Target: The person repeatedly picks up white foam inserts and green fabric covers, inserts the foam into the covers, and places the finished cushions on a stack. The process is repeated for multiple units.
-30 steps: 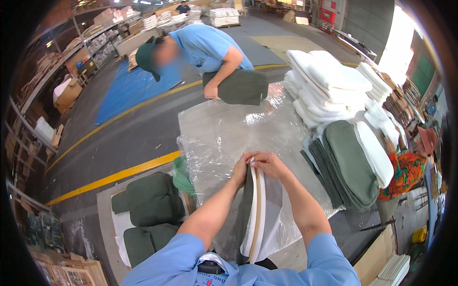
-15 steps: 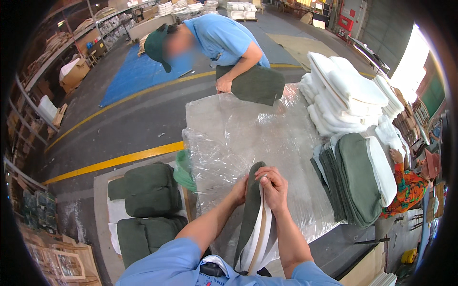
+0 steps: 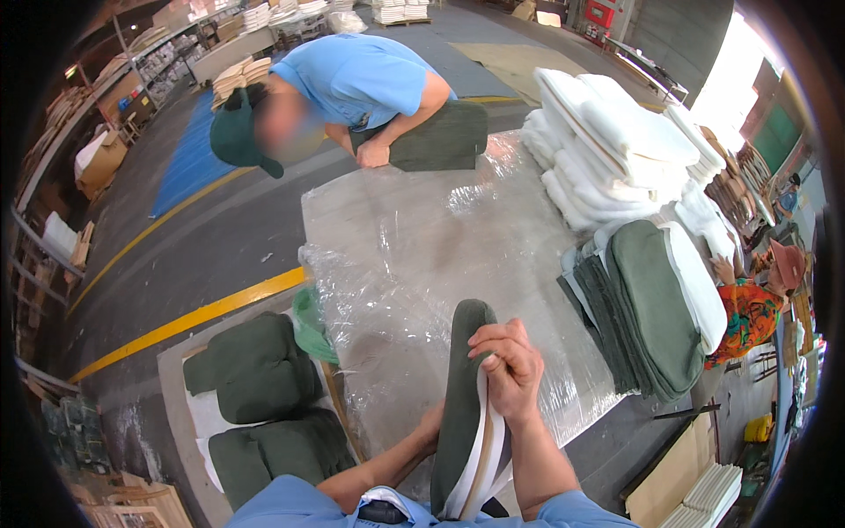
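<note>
A long padded cushion (image 3: 464,387) stands on edge in front of me, with a dark green fabric cover over white padding and a thin tan layer along its open side. My right hand (image 3: 509,363) pinches the edge of the green cover near the cushion's top end. On the left, my left hand (image 3: 429,422) reaches behind the cushion's lower part; its fingers are hidden there. Beneath both hands is the work table (image 3: 422,255), its top wrapped in clear plastic film.
A stack of green covers (image 3: 656,308) lies at the table's right, with white padded pieces (image 3: 616,150) beyond it. Folded green cushions (image 3: 264,370) rest low on the left beside a green plastic bag (image 3: 312,324). Across the table a co-worker (image 3: 361,84) bends over a green piece (image 3: 436,136).
My left hand has slid down and behind the cushion. My right hand keeps its pinch on the cover's edge. The view has shifted, and the co-worker leans further over the green piece.
</note>
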Demonstrator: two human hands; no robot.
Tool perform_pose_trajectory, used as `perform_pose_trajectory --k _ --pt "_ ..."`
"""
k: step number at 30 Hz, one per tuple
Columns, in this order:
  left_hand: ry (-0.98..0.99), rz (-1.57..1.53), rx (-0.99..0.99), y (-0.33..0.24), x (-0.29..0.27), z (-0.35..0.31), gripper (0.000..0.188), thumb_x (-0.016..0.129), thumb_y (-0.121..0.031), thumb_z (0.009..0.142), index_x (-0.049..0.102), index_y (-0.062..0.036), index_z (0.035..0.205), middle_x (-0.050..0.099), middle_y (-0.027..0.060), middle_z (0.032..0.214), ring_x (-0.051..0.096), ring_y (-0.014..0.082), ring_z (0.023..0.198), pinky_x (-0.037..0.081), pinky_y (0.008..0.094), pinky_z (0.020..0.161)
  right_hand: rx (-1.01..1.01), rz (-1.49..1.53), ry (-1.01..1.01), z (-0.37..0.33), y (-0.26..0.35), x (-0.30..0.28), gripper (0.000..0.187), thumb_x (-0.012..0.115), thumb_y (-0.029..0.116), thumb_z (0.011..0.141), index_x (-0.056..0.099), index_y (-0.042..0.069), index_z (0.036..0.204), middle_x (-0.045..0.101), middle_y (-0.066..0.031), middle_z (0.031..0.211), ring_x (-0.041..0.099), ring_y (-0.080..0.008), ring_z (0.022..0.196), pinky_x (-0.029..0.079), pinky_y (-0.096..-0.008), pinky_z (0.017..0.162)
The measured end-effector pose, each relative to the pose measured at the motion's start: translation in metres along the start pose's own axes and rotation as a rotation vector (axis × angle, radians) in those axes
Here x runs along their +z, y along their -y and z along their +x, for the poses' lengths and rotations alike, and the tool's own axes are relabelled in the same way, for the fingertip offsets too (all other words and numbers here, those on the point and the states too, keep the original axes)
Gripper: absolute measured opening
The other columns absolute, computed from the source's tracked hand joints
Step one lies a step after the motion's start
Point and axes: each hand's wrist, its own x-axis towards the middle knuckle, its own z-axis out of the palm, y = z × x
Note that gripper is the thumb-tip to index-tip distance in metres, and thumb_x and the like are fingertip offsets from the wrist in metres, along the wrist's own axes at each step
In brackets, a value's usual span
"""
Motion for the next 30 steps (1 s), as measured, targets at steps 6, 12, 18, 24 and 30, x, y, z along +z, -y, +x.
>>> perform_pose_trajectory --k 6,12,18,24,30 --pt "0.025 -0.046 0.210 0.017 -0.021 0.059 0.048 0.051 -0.039 0.112 0.062 -0.0076 0.146 0.071 0.0074 0.122 0.067 0.0156 0.107 0.055 0.0312 0.091 -0.036 0.037 0.026 -0.002 -0.006 0.004 0.025 0.072 0.026 0.101 0.074 0.005 0.087 0.076 -0.0097 0.097 0.066 -0.0217 0.081 0.045 -0.0353 0.071" --pt "0.074 -0.125 0.317 -0.020 -0.016 0.097 0.047 0.053 -0.040 0.111 0.063 -0.0064 0.143 0.070 0.0063 0.121 0.066 0.0150 0.106 0.055 0.0311 0.089 -0.012 0.047 0.027 -0.001 -0.023 0.008 0.023 0.071 0.023 0.101 0.076 0.006 0.086 0.077 -0.0089 0.093 0.066 -0.0209 0.075 0.041 -0.0351 0.066" --pt "-0.112 -0.160 0.305 -0.130 0.003 0.107 0.046 0.049 -0.045 0.111 0.071 -0.0063 0.120 0.071 0.0030 0.102 0.066 0.0135 0.089 0.053 0.0305 0.081 0.050 0.084 0.057 -0.001 -0.025 0.009 0.011 0.075 0.011 0.092 0.077 0.007 0.083 0.079 -0.0070 0.092 0.066 -0.0178 0.074 0.037 -0.0350 0.064" --pt "0.185 0.016 0.515 -0.188 0.005 0.100 0.054 0.042 -0.042 0.112 0.069 -0.0064 0.083 0.065 0.0027 0.080 0.057 0.0128 0.073 0.046 0.0325 0.069 -0.013 0.097 0.113 -0.012 -0.034 0.003 0.012 0.070 0.007 0.084 0.079 0.008 0.091 0.079 -0.0055 0.104 0.063 -0.0182 0.073 0.041 -0.0344 0.063" --pt "0.303 0.505 1.020 -0.240 0.038 0.040 0.053 0.038 -0.035 0.111 0.064 -0.0003 0.081 0.062 0.0090 0.076 0.058 0.0198 0.071 0.046 0.0357 0.072 0.024 0.059 0.135 -0.008 -0.037 0.000 0.010 0.071 0.007 0.088 0.079 0.008 0.095 0.079 -0.0056 0.108 0.067 -0.0221 0.080 0.046 -0.0365 0.068"
